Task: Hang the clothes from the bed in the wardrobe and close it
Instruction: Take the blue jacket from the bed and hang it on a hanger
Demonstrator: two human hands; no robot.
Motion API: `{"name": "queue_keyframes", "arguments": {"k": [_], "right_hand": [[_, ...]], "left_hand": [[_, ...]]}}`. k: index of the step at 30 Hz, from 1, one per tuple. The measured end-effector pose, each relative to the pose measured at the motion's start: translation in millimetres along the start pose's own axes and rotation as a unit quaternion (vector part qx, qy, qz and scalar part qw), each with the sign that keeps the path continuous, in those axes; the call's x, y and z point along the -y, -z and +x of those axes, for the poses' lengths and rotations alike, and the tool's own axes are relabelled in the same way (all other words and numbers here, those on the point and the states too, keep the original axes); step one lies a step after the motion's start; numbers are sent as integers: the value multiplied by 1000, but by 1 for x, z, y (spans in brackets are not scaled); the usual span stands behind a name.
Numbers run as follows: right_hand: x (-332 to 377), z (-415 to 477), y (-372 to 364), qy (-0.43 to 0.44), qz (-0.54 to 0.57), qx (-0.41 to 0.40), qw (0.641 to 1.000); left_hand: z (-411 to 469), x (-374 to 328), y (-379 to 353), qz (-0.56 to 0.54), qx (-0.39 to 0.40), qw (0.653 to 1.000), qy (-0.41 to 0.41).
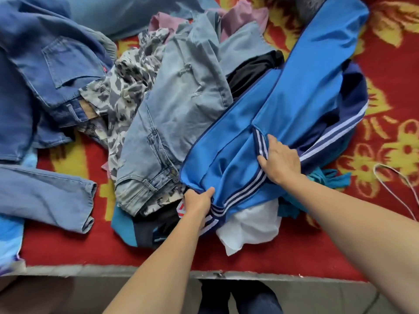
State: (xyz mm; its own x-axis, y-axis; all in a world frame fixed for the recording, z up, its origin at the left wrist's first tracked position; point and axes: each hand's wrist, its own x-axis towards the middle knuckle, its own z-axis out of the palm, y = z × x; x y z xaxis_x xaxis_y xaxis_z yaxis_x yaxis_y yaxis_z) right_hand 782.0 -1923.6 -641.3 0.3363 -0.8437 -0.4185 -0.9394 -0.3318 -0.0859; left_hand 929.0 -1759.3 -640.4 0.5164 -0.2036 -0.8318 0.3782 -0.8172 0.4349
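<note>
A bright blue track jacket (pixel 301 91) with white-striped trim lies across a heap of clothes on the bed (pixel 68 248). My left hand (pixel 198 200) grips its striped hem near the bed's front edge. My right hand (pixel 280 160) holds a striped cuff of the same jacket, thumb curled under the fabric. Light blue jeans (pixel 179 103) lie just left of the jacket. Dark blue jeans (pixel 49 64) are spread at the far left. A grey patterned garment (pixel 127 85) sits between the two pairs. The wardrobe is out of view.
A white garment (pixel 249 225) and a teal one (pixel 326 177) lie under the jacket's near end. Pink cloth (pixel 240 17) shows at the back. A white cord (pixel 394 184) lies on the red and yellow bedcover at right. Floor and my legs (pixel 238 298) are below the bed edge.
</note>
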Motion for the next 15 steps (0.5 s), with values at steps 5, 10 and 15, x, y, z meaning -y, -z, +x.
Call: {"name": "queue_keyframes", "arguments": {"k": [5,10,15], "right_hand": [[-17,-40,-10,90,-29,-14,995],[-25,-79,16,201,-55,-57,976],[-12,-116,84,237,-62,-158,957]], "left_hand": [[-31,4,8,345,-67,912,-211],[-69,-15,59,531,-110,732,-412],[-125,-49,123,524,-102,670,-515]]}}
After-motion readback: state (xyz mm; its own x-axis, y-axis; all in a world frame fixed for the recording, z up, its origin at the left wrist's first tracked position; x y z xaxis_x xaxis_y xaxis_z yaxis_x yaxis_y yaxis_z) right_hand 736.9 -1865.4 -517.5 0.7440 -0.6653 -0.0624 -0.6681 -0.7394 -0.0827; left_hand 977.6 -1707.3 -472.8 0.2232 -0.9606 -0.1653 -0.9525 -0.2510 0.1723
